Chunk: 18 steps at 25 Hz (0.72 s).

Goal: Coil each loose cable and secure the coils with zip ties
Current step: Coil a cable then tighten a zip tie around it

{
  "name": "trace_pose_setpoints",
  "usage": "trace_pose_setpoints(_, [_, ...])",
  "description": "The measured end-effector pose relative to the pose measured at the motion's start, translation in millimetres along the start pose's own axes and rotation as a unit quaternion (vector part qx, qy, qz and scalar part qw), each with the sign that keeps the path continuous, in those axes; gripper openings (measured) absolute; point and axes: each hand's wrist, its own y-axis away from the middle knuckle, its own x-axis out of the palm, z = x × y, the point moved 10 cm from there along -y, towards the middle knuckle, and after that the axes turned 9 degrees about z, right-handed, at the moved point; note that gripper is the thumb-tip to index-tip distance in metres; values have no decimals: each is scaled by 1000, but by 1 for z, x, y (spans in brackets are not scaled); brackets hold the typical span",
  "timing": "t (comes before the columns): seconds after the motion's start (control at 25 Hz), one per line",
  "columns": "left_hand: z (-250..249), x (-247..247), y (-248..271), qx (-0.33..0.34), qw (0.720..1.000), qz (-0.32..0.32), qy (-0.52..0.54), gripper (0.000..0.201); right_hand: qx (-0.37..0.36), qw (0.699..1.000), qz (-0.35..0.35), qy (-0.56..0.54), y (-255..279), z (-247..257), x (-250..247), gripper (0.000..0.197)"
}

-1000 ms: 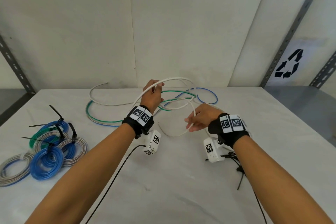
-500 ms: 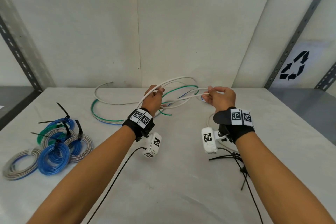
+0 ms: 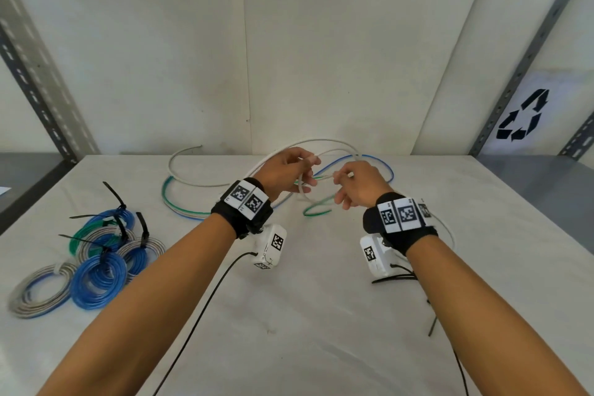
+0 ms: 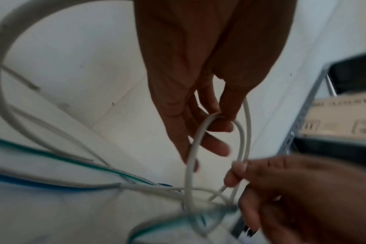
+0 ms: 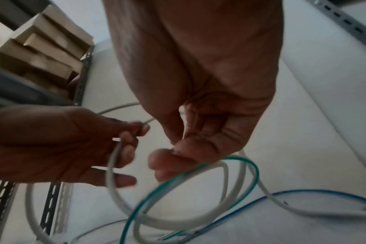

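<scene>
My left hand (image 3: 303,172) holds small loops of the white cable (image 3: 318,141) above the back of the table; the left wrist view shows the loop (image 4: 193,148) hanging from its pinching fingers (image 4: 224,118). Close beside it, my right hand (image 3: 342,178) pinches a strand of the same white cable between thumb and forefinger. In the right wrist view the white cable (image 5: 113,165) curls below both hands. The rest of it trails over the table, tangled with a loose green cable (image 3: 316,210) and a loose blue cable (image 3: 382,161).
Several tied coils (image 3: 96,276) in blue, grey and green, with black zip ties on them, lie at the left of the white table (image 3: 305,315). Loose black zip ties (image 3: 395,278) lie under my right wrist. Metal shelf uprights (image 3: 527,51) flank the table.
My right hand swung out to the right with a strand of white cable, then came back left to meet my left hand. The left hand stayed in place, holding the loops.
</scene>
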Motion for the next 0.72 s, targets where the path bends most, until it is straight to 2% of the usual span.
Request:
trace_pose_setpoints(0.12, [-19, -6, 1, 40, 999, -10, 21, 15, 10, 981, -176, 81, 13, -8, -53, 32])
trace_pose_setpoints(0.16, [-26, -8, 2, 53, 998, -18, 25, 16, 28, 974, -209, 85, 18, -13, -64, 39])
trace_pose_setpoints(0.24, [-40, -9, 2, 77, 995, -22, 52, 17, 26, 977, -192, 85, 12, -20, -67, 52])
trace_pose_setpoints(0.36, [-56, -9, 5, 98, 993, -37, 50, 26, -61, 986, -133, 85, -3, -10, -58, 37])
trace_pose_setpoints(0.44, [-62, -18, 7, 105, 991, -64, 48, 36, -92, 981, -163, 55, 1, -4, -69, 42])
trace_pose_setpoints(0.52, [-63, -32, 8, 94, 990, -89, 54, 38, -106, 967, -227, 37, 13, 4, -91, 46])
trace_pose_setpoints(0.56, [-60, -37, 9, 79, 989, -89, 91, 36, -111, 961, -251, 33, 18, 5, -101, 48])
trace_pose_setpoints(0.6, [-54, -42, 8, 65, 980, -88, 164, 33, -118, 955, -269, 34, 22, 8, -110, 48])
trace_pose_setpoints(0.64, [-47, -45, 8, 55, 959, -90, 262, 29, -123, 950, -283, 41, 27, 11, -117, 47])
trace_pose_setpoints(0.72, [-31, -52, 8, 37, 896, -109, 429, 19, -124, 940, -314, 60, 33, 13, -128, 43])
